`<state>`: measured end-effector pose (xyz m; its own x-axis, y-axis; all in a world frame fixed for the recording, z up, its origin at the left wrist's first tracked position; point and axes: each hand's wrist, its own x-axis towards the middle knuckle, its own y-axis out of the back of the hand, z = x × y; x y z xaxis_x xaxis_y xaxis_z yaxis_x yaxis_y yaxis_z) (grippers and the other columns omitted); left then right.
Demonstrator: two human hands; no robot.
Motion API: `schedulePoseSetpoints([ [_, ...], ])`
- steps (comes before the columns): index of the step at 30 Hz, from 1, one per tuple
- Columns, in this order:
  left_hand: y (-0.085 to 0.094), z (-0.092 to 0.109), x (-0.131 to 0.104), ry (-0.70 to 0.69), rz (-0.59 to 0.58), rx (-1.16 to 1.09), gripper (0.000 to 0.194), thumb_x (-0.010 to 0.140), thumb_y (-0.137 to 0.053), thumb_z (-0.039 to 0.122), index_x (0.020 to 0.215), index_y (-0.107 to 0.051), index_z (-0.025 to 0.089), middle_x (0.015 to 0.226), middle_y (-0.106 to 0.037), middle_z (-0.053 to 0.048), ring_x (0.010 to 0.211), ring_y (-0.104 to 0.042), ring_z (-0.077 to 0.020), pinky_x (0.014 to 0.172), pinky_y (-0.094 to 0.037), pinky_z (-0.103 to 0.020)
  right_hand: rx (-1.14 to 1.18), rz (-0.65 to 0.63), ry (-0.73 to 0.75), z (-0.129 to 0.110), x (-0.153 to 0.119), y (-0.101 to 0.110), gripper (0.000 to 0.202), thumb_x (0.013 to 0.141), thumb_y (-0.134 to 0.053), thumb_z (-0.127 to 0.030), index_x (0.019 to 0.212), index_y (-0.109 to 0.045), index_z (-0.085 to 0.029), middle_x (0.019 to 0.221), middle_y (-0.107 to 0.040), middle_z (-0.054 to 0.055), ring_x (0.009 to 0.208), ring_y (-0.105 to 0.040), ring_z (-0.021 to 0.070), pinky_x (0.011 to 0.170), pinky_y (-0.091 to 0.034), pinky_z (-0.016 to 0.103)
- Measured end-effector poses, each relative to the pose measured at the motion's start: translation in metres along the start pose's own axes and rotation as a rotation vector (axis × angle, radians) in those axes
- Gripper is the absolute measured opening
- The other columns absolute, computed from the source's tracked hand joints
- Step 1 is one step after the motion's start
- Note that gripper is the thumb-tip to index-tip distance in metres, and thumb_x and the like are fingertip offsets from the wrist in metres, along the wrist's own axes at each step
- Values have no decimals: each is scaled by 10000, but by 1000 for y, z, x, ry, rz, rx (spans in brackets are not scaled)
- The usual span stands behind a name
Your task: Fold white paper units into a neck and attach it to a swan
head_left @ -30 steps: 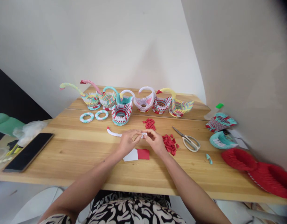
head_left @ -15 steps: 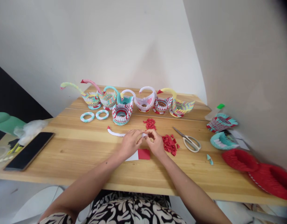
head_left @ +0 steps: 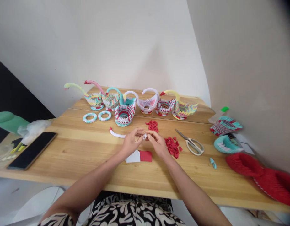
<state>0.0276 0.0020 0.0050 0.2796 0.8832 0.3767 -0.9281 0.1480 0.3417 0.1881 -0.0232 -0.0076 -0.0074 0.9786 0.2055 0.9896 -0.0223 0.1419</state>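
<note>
A small white folded paper piece [head_left: 145,136] is pinched between the fingertips of my left hand [head_left: 133,140] and my right hand [head_left: 157,142]. Both hands are closed on it above the table. Left of them lies a curved white neck [head_left: 117,135] with a red tip. White paper [head_left: 133,157] and red paper [head_left: 146,156] lie side by side just below the hands. One heap of red folded pieces [head_left: 153,126] is behind my fingers, and a larger red heap [head_left: 173,147] is beside my right hand.
Several paper swans, such as a red-and-white one [head_left: 124,115], stand at the back. Two rings [head_left: 89,118] and a phone [head_left: 32,150] lie left. Scissors [head_left: 193,146], a teal basket shape [head_left: 227,144] and red folded forms [head_left: 244,164] are on the right.
My fingers have shifted around the white piece, which now looks smaller and more folded. More of the white paper below my left hand shows. The view has moved slightly.
</note>
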Motion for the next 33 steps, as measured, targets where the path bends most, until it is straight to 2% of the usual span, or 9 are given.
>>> schedulePoseSetpoints([
  [7,2,3,0,6,-14,0,293,780,-589,101,1062,-559,176,877,-716,-31,825,-678,-158,790,-532,-286,-15,-27,0,0,0,-2,244,828,-595,-390,1004,-658,-234,959,-702,35,878,-640,193,832,-495,338],
  [12,1,2,-2,-48,-8,87,326,773,-599,103,1086,-570,190,917,-713,-37,826,-671,-166,787,-525,-300,-57,-4,13,-2,-1,-2,186,816,-610,-365,933,-657,-227,922,-703,30,869,-638,194,823,-484,324],
  [18,0,4,-4,-74,16,104,281,810,-577,126,1086,-575,175,954,-709,-57,873,-669,-175,815,-517,-311,-118,44,34,-3,-1,-2,167,815,-602,-356,903,-644,-221,888,-687,34,832,-626,193,772,-488,308],
  [21,-1,3,-6,-144,40,211,262,816,-577,132,1074,-579,183,961,-702,-57,884,-659,-187,820,-508,-327,-136,66,40,-2,-1,-2,165,819,-597,-353,907,-631,-217,889,-682,38,831,-625,195,767,-489,308],
  [26,-2,1,-9,-368,86,446,209,852,-543,141,1047,-591,197,985,-679,-74,922,-624,-216,808,-486,-345,-156,104,60,0,-1,-2,144,806,-614,-327,899,-632,-218,873,-687,26,806,-623,187,777,-471,310],
  [30,-2,2,-9,-454,110,469,217,860,-537,133,1068,-578,182,993,-677,-84,917,-621,-219,800,-488,-347,-98,135,51,3,0,-4,142,792,-631,-342,840,-635,-208,812,-687,15,774,-615,180,755,-462,303],
  [33,-3,-2,-8,-445,139,419,228,855,-548,138,1076,-581,183,983,-683,-82,901,-634,-212,795,-500,-343,-54,138,30,4,0,-4,158,791,-633,-352,836,-637,-201,794,-680,10,758,-602,171,737,-453,291],
])
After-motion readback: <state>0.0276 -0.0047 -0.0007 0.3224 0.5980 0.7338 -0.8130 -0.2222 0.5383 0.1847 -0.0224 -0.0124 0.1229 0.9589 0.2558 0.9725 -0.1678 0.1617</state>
